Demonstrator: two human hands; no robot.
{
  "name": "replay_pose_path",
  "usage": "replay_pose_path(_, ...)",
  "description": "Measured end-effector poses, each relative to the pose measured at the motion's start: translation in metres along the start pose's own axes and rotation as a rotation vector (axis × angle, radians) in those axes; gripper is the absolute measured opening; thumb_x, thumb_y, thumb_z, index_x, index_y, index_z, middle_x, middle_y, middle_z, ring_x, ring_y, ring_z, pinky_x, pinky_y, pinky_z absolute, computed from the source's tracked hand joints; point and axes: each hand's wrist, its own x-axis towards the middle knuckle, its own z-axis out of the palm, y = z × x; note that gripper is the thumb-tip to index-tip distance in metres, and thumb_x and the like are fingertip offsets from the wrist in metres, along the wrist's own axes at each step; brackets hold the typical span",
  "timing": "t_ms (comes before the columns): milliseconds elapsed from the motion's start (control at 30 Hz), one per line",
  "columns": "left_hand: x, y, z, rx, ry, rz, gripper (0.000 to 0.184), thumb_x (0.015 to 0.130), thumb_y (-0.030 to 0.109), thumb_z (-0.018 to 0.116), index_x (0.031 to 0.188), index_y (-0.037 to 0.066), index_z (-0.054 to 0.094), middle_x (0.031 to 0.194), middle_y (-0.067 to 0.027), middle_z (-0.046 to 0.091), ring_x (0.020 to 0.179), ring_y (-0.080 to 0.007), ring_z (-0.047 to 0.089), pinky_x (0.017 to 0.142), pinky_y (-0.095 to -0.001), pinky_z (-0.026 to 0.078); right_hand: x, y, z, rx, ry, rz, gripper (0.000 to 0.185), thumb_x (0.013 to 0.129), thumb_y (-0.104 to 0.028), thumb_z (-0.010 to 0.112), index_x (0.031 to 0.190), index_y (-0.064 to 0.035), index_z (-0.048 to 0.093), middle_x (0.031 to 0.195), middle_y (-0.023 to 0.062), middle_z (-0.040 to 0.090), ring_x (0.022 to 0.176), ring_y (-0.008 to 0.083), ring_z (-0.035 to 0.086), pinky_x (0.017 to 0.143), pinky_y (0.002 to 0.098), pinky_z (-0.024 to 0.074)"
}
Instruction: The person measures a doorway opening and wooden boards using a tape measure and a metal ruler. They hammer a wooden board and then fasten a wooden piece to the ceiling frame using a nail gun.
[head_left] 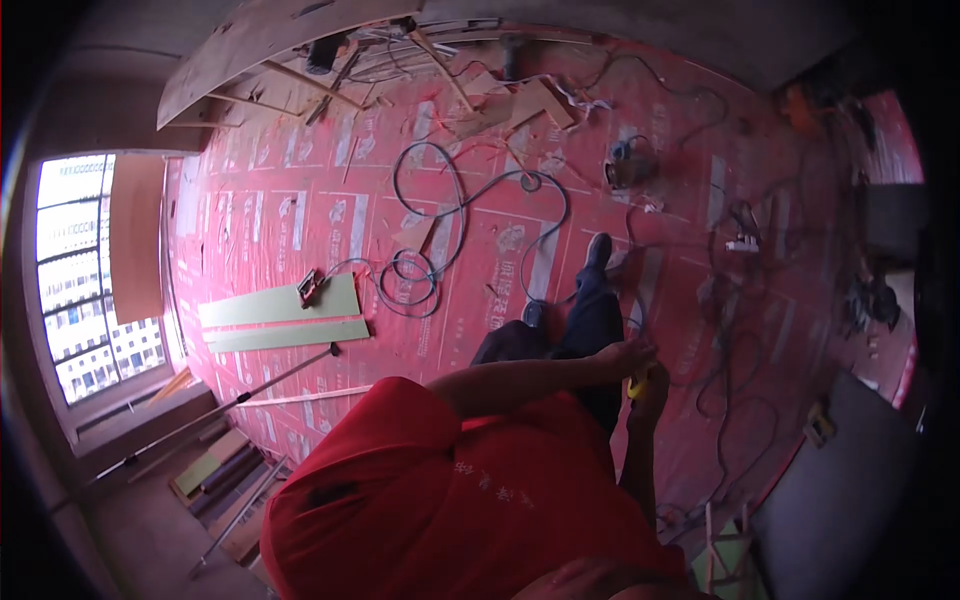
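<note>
My left hand (pixel 627 360) and my right hand (pixel 652 388) are close together in front of my body, right of the middle of the head view. The right hand is closed around a small yellow tape measure (pixel 638 384), which shows only in part. The left hand's fingers are curled just above it; what they pinch, if anything, is too small to make out. Below the hands are my dark trousers (pixel 594 318) and shoes, on a floor covered with red printed protective sheeting (pixel 470 280).
Pale green boards (pixel 285 325) lie at left with a red-and-black tool (pixel 311 288) on them. A looped hose (pixel 460 195) crosses the floor ahead. A power tool (pixel 627 168) stands beyond my feet. A wooden bench (pixel 270 50) is at far left, and cables (pixel 722 350) run at right.
</note>
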Motion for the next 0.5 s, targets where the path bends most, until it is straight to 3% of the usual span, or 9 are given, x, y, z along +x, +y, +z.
replay_pose_path(67,0.040,-0.026,-0.040,-1.099,0.078,-0.562,0.043,0.083,0.011,0.053,0.126,0.006,0.045,0.113,-0.0171,0.053,0.103,-0.0322,0.056,0.082,-0.0392,0.050,0.061,-0.014,0.012,-0.130,-0.048,-0.237,0.043,0.096,-0.026,0.034,0.126,0.0025,0.046,0.127,0.0177,0.049,0.119,0.0271,0.047,0.099,0.0359,0.0360)
replay_pose_path(100,0.055,-0.024,-0.086,-1.011,0.070,-0.611,0.051,0.078,0.010,0.056,0.128,0.006,0.044,0.121,-0.0180,0.046,0.104,-0.0340,0.054,0.086,-0.0355,0.048,0.091,-0.026,0.020,-0.146,-0.097,-0.215,0.045,0.097,-0.028,0.033,0.128,0.0025,0.044,0.130,0.0180,0.046,0.122,0.0273,0.044,0.100,0.0357,0.0349)
replay_pose_path(167,0.074,-0.082,-0.084,-0.069,0.409,-0.217,0.051,0.074,0.010,0.060,0.123,0.006,0.048,0.117,-0.0151,0.051,0.102,-0.0332,0.055,0.085,-0.0346,0.048,0.162,-0.077,0.045,0.050,-0.236,-0.113,0.049,0.098,-0.031,0.032,0.132,0.0022,0.041,0.132,0.0183,0.046,0.121,0.0306,0.045,0.100,0.0364,0.0355)
replay_pose_path(233,0.070,-0.108,-0.126,0.024,0.534,-0.257,0.049,0.069,0.011,0.063,0.117,0.005,0.052,0.113,-0.0147,0.054,0.101,-0.0310,0.055,0.085,-0.0351,0.048,0.208,-0.132,0.057,0.181,-0.450,0.226,0.049,0.098,-0.032,0.033,0.131,0.0031,0.043,0.127,0.0189,0.049,0.115,0.0322,0.050,0.097,0.0375,0.0381)
replay_pose_path(300,0.059,-0.111,-0.183,-1.331,0.609,-0.625,0.038,0.074,0.015,0.063,0.110,0.004,0.056,0.113,-0.0139,0.055,0.101,-0.0284,0.056,0.085,-0.0331,0.047,0.257,-0.150,0.069,-0.117,-0.701,0.050,0.046,0.098,-0.032,0.036,0.121,0.0044,0.050,0.116,0.0190,0.056,0.107,0.0291,0.054,0.090,0.0363,0.0423)
replay_pose_path(333,0.048,-0.112,-0.205,-1.631,0.715,-0.640,0.034,0.081,0.021,0.062,0.109,0.004,0.057,0.113,-0.0127,0.056,0.102,-0.0253,0.056,0.086,-0.0319,0.046,0.276,-0.156,0.080,-0.202,-0.782,-0.059,0.044,0.097,-0.031,0.038,0.117,0.0044,0.053,0.113,0.0189,0.057,0.105,0.0276,0.055,0.088,0.0357,0.0432)
replay_pose_path(400,0.007,-0.120,-0.231,-1.324,0.899,-0.718,0.036,0.089,0.030,0.055,0.112,0.003,0.057,0.111,-0.0077,0.057,0.097,-0.0179,0.058,0.084,-0.0310,0.046,0.299,-0.192,0.110,-0.180,-0.871,-0.256,0.033,0.095,-0.025,0.047,0.111,0.0031,0.057,0.108,0.0154,0.059,0.101,0.0234,0.056,0.086,0.0334,0.0439)
replay_pose_path(467,-0.050,-0.164,-0.198,-0.229,1.123,-0.489,0.036,0.089,0.029,0.053,0.115,0.003,0.055,0.111,-0.0093,0.057,0.095,-0.0205,0.059,0.082,-0.0326,0.047,0.319,-0.195,0.147,-0.222,-0.973,-0.065,0.030,0.094,-0.023,0.053,0.109,0.0022,0.058,0.101,0.0100,0.061,0.094,0.0173,0.057,0.083,0.0294,0.0452)
replay_pose_path(500,-0.078,-0.154,-0.208,-0.853,1.308,-0.613,0.038,0.089,0.032,0.050,0.116,0.006,0.053,0.104,-0.0126,0.059,0.088,-0.0242,0.060,0.076,-0.0346,0.049,0.322,-0.203,0.169,-0.245,-1.009,-0.077,0.030,0.094,-0.023,0.053,0.109,0.0022,0.058,0.101,0.0100,0.061,0.094,0.0173,0.057,0.083,0.0294,0.0452)
